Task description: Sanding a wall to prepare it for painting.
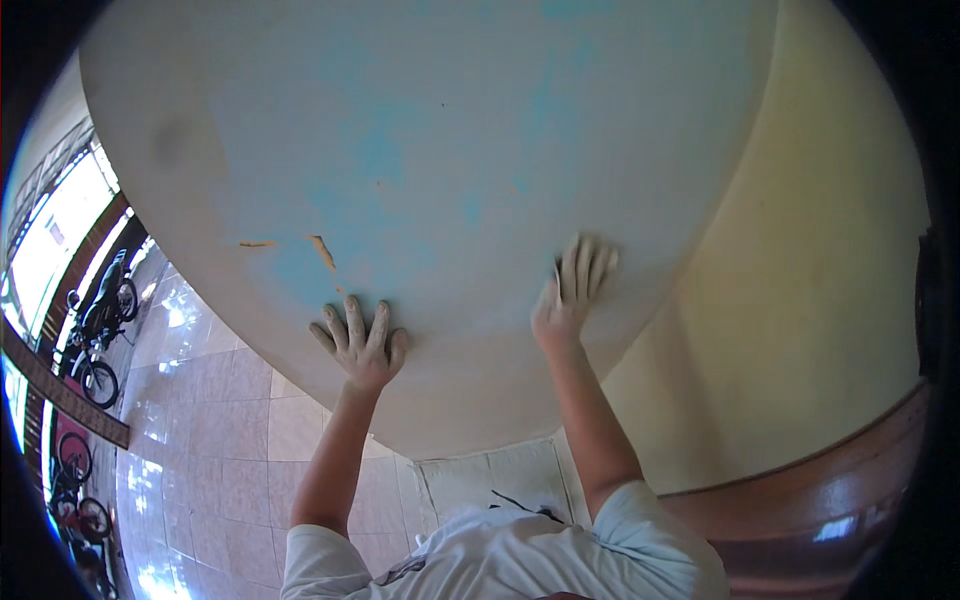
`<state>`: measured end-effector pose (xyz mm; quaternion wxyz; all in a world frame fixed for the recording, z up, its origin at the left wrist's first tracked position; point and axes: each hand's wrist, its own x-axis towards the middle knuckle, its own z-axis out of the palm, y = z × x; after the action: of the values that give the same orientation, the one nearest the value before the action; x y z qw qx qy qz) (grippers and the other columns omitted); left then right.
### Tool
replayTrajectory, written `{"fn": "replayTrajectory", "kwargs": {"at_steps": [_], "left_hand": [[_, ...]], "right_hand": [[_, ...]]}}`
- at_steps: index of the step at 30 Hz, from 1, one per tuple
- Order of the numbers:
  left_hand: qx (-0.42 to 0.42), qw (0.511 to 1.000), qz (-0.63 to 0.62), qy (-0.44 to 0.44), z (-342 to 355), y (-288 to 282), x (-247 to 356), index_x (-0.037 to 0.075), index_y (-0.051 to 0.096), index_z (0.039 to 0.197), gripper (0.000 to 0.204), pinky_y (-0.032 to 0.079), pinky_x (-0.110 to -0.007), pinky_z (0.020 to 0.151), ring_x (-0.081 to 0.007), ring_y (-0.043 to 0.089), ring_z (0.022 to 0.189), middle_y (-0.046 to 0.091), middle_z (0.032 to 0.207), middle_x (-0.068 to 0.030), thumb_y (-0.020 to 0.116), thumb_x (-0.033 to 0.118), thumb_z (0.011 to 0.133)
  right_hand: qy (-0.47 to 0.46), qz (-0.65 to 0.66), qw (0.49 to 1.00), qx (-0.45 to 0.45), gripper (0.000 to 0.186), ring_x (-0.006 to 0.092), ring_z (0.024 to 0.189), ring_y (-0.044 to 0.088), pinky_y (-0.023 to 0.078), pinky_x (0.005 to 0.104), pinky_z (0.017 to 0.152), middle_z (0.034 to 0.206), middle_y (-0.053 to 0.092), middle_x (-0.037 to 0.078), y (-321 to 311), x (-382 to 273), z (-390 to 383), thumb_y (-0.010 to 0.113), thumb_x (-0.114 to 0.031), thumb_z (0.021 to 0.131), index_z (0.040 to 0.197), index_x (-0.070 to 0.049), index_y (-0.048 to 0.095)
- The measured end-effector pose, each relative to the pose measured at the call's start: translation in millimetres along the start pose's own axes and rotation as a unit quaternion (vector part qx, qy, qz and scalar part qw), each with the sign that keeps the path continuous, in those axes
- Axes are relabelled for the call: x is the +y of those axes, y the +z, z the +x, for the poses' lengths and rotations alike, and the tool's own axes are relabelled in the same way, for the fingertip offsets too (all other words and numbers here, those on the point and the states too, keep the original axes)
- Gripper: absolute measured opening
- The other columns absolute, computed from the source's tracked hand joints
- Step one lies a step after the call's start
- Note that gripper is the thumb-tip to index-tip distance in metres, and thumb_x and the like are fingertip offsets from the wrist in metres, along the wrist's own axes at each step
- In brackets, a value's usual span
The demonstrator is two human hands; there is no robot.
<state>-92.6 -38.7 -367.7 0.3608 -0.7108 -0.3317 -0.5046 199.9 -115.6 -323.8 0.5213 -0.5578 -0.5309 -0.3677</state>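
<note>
I stand close to a pale whitish wall (430, 150) with worn light-blue patches and small chipped spots showing orange-brown. My left hand (360, 345) lies flat on the wall with its fingers spread and holds nothing. My right hand (575, 285) presses on the wall higher and to the right, with the fingers close together, dusty and blurred by motion. A thin pale edge shows at its thumb side. Whether a sheet lies under that palm I cannot tell. Both forearms come up from short pale-blue sleeves.
A yellow wall (800, 300) meets the pale one on the right, with a glossy brown lower band (830, 500). Below lie a tiled floor (220, 440) and a pale mat (490, 480). Parked motorbikes (100, 320) and bicycles (75, 470) stand far left.
</note>
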Motion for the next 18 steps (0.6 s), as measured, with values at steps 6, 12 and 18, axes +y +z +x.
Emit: {"fn": "replayTrajectory", "kwargs": {"at_steps": [6,12,18], "left_hand": [[-0.035,0.998,-0.05,0.02,-23.4,7.7,26.6,0.023,0.053,0.141,0.058,-0.002,-0.069,0.112,-0.0468,0.015,0.146,0.033,0.155,-0.0184,0.06,0.036,0.085],[-0.11,0.985,-0.124,-0.053,-31.7,6.3,65.0,0.017,0.042,0.148,0.07,-0.006,-0.075,0.106,-0.0553,0.007,0.144,0.023,0.157,-0.0268,0.065,0.033,0.084],[-0.095,0.993,-0.051,-0.043,49.5,0.2,83.4,0.02,0.051,0.142,0.064,-0.006,-0.075,0.105,-0.0537,0.01,0.144,0.032,0.155,-0.022,0.065,0.038,0.082]], "right_hand": [[-0.077,-0.063,0.994,-0.055,0.043,0.0472,0.137,0.034,0.017,0.0671,0.111,0.139,0.049,0.021,3.1,-54.5,37.3,0.052,-0.023,0.09,0.127,-0.001,0.059],[0.044,-0.045,0.996,-0.058,0.038,0.045,0.137,0.034,0.013,0.0666,0.112,0.139,0.052,0.016,-5.2,59.7,-108.3,0.051,-0.021,0.092,0.126,-0.008,0.062],[0.02,-0.082,0.994,0.07,0.053,0.0463,0.145,0.02,0.008,0.0585,0.118,0.154,0.033,0.023,-40.3,66.4,98.7,0.035,-0.025,0.099,0.142,0.005,0.042]]}}
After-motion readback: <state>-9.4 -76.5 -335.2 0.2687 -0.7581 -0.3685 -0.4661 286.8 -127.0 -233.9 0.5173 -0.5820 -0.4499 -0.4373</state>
